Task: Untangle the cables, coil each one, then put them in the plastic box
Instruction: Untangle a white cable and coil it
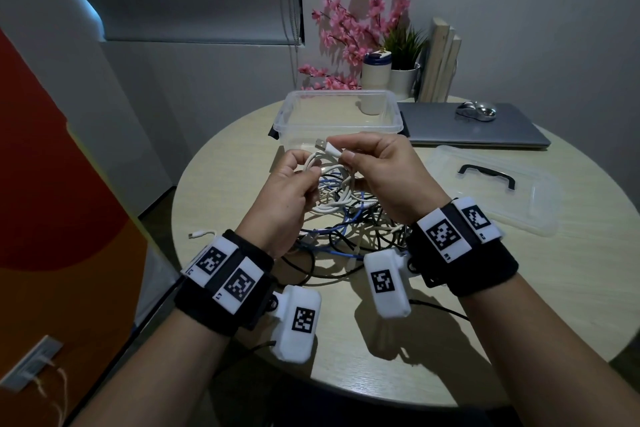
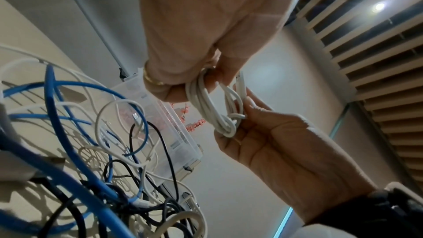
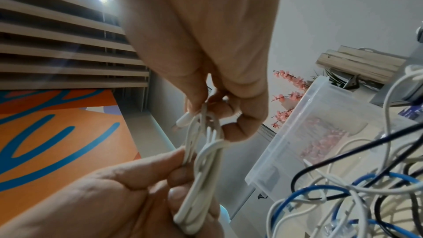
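**White cable held coiled above the tangle, box uncovered**

The round table [image 1: 221, 288] carries everything noted here. At its far side stands the plastic box [image 1: 341, 114], clear-walled and uncovered; its lid [image 1: 491, 191], with a dark handle, lies flat to the right, near a closed laptop [image 1: 471, 130] with a mouse [image 1: 475, 110] on top. A vase of pink blossoms [image 1: 360, 28] stands behind the box.

Between the box and the person lies the tangle of cables [image 1: 346, 229] — blue, black and white strands crossing one another, spread loose on the tabletop directly under both hands. One white plug end [image 1: 197, 234] trails out to the left of the heap.

The coiled white cable [image 2: 215, 108] is held in the air above that tangle, just in front of the box's near wall, between the two hands. It is wound into several narrow loops forming an elongated bundle. In the head view its long axis runs roughly from the left hand up and away to the right hand.

The left hand [image 1: 287, 194] has its fingers curled around the lower end of the bundle, thumb pressed on the strands. The right hand [image 1: 377, 166] pinches the upper end, thumb and forefinger closed on the white connector [image 1: 327, 148]. The connector's metal tip points left and slightly away, toward the box.
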